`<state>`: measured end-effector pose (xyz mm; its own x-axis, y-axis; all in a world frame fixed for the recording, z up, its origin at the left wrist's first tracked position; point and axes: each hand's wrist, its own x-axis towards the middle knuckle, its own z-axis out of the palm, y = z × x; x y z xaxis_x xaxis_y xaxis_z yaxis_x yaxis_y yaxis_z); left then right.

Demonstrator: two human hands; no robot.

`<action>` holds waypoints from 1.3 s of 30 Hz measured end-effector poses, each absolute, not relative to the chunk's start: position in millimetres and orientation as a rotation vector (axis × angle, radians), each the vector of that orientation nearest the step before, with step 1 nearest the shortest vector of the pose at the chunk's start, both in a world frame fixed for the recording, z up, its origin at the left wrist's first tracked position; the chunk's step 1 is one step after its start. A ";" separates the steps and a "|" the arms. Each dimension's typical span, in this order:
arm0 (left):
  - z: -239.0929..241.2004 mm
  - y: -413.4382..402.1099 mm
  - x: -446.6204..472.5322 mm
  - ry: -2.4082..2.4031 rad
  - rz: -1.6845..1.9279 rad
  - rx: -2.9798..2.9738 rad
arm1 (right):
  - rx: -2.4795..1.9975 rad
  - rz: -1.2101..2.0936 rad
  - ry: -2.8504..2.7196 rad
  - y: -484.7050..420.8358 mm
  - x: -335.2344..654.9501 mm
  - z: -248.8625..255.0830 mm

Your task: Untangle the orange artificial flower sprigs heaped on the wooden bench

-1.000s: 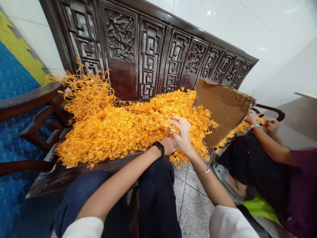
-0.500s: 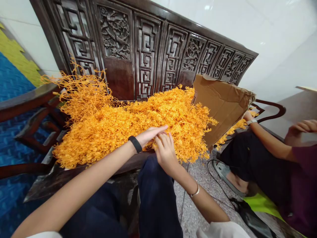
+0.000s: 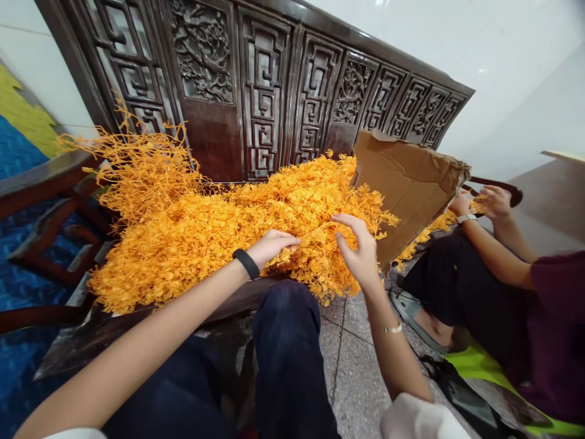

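A big heap of orange, frilly artificial flower sprigs (image 3: 219, 225) is spread over the dark wooden bench seat. Above the heap's front edge, my left hand (image 3: 272, 249), with a black band at the wrist, has its thumb and fingers pressed together. What lies in that pinch blends into the orange behind it, and I cannot make it out. My right hand (image 3: 361, 247), wearing a thin bracelet, is held over the heap's right part. Its thumb and fingers are apart, and no object shows between them.
A bent cardboard sheet (image 3: 404, 183) stands at the heap's right end. Beyond it, a co-worker's hands (image 3: 496, 201) are at more orange sprigs. The carved bench back (image 3: 212, 137) rises behind the heap. A wooden armrest (image 3: 41, 183) is at left, and a black bag (image 3: 461, 396) lies on the floor.
My hands were together over the heap. The right one has moved right and up, away from the left, and its fingers have spread. The co-worker's hands have come together.
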<state>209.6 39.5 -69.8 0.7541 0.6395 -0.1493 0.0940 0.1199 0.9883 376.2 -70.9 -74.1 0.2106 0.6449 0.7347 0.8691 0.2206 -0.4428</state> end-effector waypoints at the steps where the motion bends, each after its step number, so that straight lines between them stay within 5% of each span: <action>1: -66.3 38.3 207.6 0.650 0.441 1.394 | -1.529 -0.233 -1.596 -56.4 393.1 -80.5; 8: -48.8 21.8 193.9 0.669 0.375 1.224 | -1.724 -0.356 -1.517 -4.1 456.8 -124.0; 28: -36.9 20.6 167.5 0.684 0.555 1.117 | -1.820 -0.834 -1.661 -1.3 431.3 -119.1; 31: -33.6 30.6 170.2 0.681 0.632 1.165 | -1.789 -0.733 -1.678 -5.3 415.5 -107.7; 35: -44.3 35.1 176.3 0.574 0.657 1.294 | -1.653 -0.180 -1.464 1.8 412.7 -90.2; 39: -71.9 36.3 187.4 0.708 0.852 1.882 | -1.540 0.054 -1.277 11.4 426.1 -74.5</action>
<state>187.4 36.3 -71.9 0.5947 0.7592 0.2645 0.1206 -0.4095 0.9043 426.1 11.4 -74.5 0.4219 0.7205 0.5504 0.6716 0.1594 -0.7235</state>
